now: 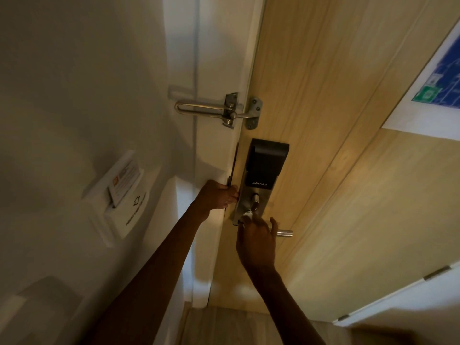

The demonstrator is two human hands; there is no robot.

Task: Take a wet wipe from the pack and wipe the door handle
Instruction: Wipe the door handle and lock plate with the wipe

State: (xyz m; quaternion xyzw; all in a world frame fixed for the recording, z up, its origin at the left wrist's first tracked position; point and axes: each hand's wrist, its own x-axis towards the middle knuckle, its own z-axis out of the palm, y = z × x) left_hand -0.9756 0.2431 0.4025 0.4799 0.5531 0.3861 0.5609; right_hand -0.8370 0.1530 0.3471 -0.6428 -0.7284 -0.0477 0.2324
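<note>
A silver lever door handle point(285, 233) sticks out to the right below a black and silver smart lock point(261, 170) on a light wooden door point(323, 145). My right hand point(256, 241) covers the handle's base, and only the handle's tip shows past my fingers. A small white piece of wet wipe point(247, 215) shows at my fingertips, pressed against the lock plate by the handle's pivot. My left hand point(219, 196) grips the door's edge beside the lock, fingers curled around it. The wipe pack is not in view.
A metal swing-bar door guard point(224, 112) spans the frame and door above the lock. A key-card holder point(119, 192) hangs on the white wall at left. A framed blue plan point(438, 78) hangs on the door at upper right. Wooden floor lies below.
</note>
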